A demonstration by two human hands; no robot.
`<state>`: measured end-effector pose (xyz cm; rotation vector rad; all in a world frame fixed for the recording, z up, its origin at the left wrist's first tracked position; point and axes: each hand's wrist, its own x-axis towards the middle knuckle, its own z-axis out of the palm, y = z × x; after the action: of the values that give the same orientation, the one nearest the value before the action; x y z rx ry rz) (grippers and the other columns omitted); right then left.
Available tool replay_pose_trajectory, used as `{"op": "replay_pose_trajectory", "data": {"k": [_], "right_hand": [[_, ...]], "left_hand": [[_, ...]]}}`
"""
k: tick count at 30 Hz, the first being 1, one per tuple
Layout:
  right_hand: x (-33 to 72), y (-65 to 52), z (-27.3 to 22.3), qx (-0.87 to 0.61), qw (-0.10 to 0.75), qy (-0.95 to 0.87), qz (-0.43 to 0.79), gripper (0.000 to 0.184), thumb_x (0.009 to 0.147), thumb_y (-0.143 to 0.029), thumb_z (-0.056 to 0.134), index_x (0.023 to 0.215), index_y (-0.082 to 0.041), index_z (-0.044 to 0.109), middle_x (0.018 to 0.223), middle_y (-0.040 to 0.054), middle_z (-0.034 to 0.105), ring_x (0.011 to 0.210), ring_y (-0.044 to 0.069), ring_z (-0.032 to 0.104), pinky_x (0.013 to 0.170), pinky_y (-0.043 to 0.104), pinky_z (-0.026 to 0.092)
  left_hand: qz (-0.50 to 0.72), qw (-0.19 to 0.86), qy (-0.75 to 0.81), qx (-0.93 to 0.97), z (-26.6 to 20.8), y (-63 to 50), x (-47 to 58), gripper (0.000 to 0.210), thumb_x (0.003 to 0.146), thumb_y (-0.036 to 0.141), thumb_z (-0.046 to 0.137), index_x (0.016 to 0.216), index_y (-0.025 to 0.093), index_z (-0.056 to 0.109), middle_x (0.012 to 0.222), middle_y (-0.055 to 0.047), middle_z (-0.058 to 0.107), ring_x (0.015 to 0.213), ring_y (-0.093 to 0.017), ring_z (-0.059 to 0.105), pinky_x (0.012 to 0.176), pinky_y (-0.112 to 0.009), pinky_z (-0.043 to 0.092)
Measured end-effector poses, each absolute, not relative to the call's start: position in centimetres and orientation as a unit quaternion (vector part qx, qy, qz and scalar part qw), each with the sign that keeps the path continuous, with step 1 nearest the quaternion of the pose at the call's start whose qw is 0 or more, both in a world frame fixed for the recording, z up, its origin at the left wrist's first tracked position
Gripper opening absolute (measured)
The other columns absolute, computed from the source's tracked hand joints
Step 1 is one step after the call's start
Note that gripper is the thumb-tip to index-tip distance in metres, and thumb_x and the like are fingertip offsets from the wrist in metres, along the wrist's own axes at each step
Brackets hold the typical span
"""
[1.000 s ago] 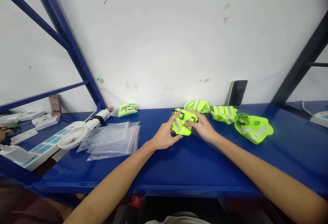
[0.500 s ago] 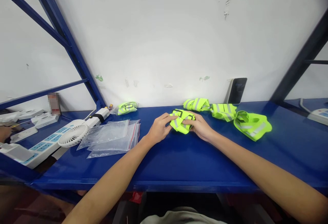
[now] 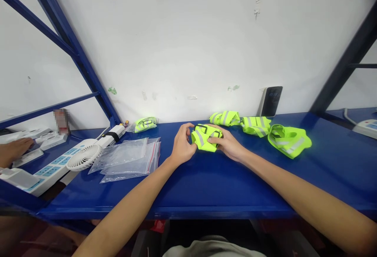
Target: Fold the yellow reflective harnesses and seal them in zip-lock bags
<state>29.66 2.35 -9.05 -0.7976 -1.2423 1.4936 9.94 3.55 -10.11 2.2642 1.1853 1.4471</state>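
Over the blue table, both hands hold a folded neon yellow reflective vest [image 3: 205, 139] with grey stripes and black buckle-like frames. My left hand [image 3: 183, 144] grips its left edge, with the fingers partly hidden behind it. On the other side, my right hand [image 3: 229, 144] pinches the bundle, thumb in front and the other fingers mostly out of sight behind. Beyond the right hand lie more reflective pieces: a rolled one [image 3: 226, 118], a folded one [image 3: 255, 126] and a looser one [image 3: 290, 141]. A bagged yellow bundle [image 3: 145, 124] rests near the wall at left.
Clear zip bags [image 3: 126, 159] lie left of my hands, beside a small white fan [image 3: 85, 157] and a long power strip [image 3: 55, 166]. A phone-like dark device [image 3: 271, 101] leans on the wall. Another person's hand [image 3: 16, 151] is at far left.
My left fingers have shifted from the front of the vest to its left edge and back. The bundle has turned slightly. The other person's hand has come further into view.
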Motion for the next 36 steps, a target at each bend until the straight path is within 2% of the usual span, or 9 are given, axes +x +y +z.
{"op": "replay_pose_trajectory", "data": {"k": [6,10,13,18,23,27,29,32,36], "right_hand": [[29.9,2.1,-8.5,-0.317,0.486,-0.509,0.636,0.068,0.065,-0.018,0.081,0.128,-0.029,0.057,0.109,0.0028,0.068,0.095,0.023,0.067,0.07,0.031,0.058],[29.9,1.8,-8.4,-0.305,0.481,-0.492,0.659,0.083,0.071,-0.024,0.08,0.142,-0.039,0.039,0.104,0.0013,0.066,0.086,0.024,0.069,0.069,0.043,0.062],[29.8,1.7,-8.6,-0.293,0.474,-0.5,0.663,0.09,0.069,-0.026,0.083,0.143,-0.039,0.034,0.107,0.0019,0.066,0.086,0.024,0.069,0.069,0.045,0.063],[29.6,1.5,-8.8,-0.292,0.466,-0.507,0.664,0.111,0.055,-0.011,0.089,0.145,-0.036,0.03,0.108,0.0034,0.067,0.094,0.025,0.069,0.071,0.041,0.063],[29.6,1.1,-8.3,-0.27,0.439,-0.48,0.71,0.104,0.06,-0.011,0.086,0.143,-0.041,0.031,0.11,0.0018,0.066,0.09,0.024,0.07,0.068,0.041,0.065],[29.6,1.4,-8.0,-0.287,0.465,-0.478,0.688,0.097,0.059,-0.013,0.086,0.138,-0.04,0.037,0.106,0.0009,0.065,0.087,0.023,0.07,0.062,0.039,0.065],[29.5,1.6,-8.1,-0.306,0.487,-0.476,0.665,0.093,0.057,-0.014,0.087,0.134,-0.038,0.041,0.106,0.0012,0.064,0.087,0.024,0.07,0.062,0.039,0.065],[29.3,1.7,-8.4,-0.329,0.492,-0.488,0.642,0.085,0.056,-0.017,0.088,0.128,-0.034,0.046,0.106,0.0016,0.063,0.084,0.023,0.069,0.062,0.04,0.065],[29.1,1.3,-8.4,-0.325,0.473,-0.505,0.645,0.074,0.055,-0.019,0.088,0.118,-0.03,0.051,0.109,0.002,0.06,0.09,0.025,0.068,0.061,0.04,0.065]], "left_hand": [[0.49,0.091,0.363,0.788,-9.8,3.5,9.8,0.067,0.068,0.009,0.06,0.132,0.022,0.046,0.11,-0.007,0.051,0.093,-0.017,0.055,0.071,-0.025,0.048],[0.49,0.131,0.365,0.781,-9.5,3.3,9.8,0.07,0.07,0.009,0.06,0.136,0.023,0.043,0.124,-0.01,0.054,0.099,-0.019,0.06,0.076,-0.027,0.05],[0.465,0.222,0.39,0.763,-9.5,3.5,9.7,0.074,0.071,0.012,0.063,0.141,0.024,0.039,0.12,-0.011,0.06,0.089,-0.017,0.064,0.072,-0.026,0.051],[0.465,0.362,0.368,0.719,-9.7,4.2,9.4,0.062,0.07,0.016,0.068,0.129,0.02,0.05,0.105,-0.007,0.065,0.08,-0.016,0.066,0.069,-0.024,0.05],[0.462,0.529,0.276,0.656,-8.9,4.2,9.2,0.059,0.068,0.03,0.077,0.123,0.018,0.057,0.117,-0.01,0.064,0.103,-0.023,0.063,0.081,-0.027,0.051],[0.444,0.623,0.253,0.592,-8.2,3.7,9.3,0.065,0.074,0.044,0.073,0.13,0.018,0.053,0.124,-0.013,0.061,0.111,-0.028,0.061,0.085,-0.033,0.051],[0.445,0.627,0.252,0.587,-8.5,3.6,9.6,0.076,0.075,0.047,0.072,0.14,0.022,0.043,0.128,-0.013,0.059,0.113,-0.027,0.06,0.089,-0.036,0.05],[0.463,0.571,0.279,0.618,-9.8,3.6,10.4,0.086,0.076,0.045,0.074,0.146,0.027,0.03,0.13,-0.01,0.057,0.115,-0.024,0.058,0.095,-0.035,0.047],[0.483,0.533,0.292,0.63,-11.0,3.5,11.0,0.062,0.09,0.048,0.058,0.142,0.026,0.033,0.123,-0.008,0.057,0.106,-0.02,0.059,0.091,-0.032,0.048]]}}
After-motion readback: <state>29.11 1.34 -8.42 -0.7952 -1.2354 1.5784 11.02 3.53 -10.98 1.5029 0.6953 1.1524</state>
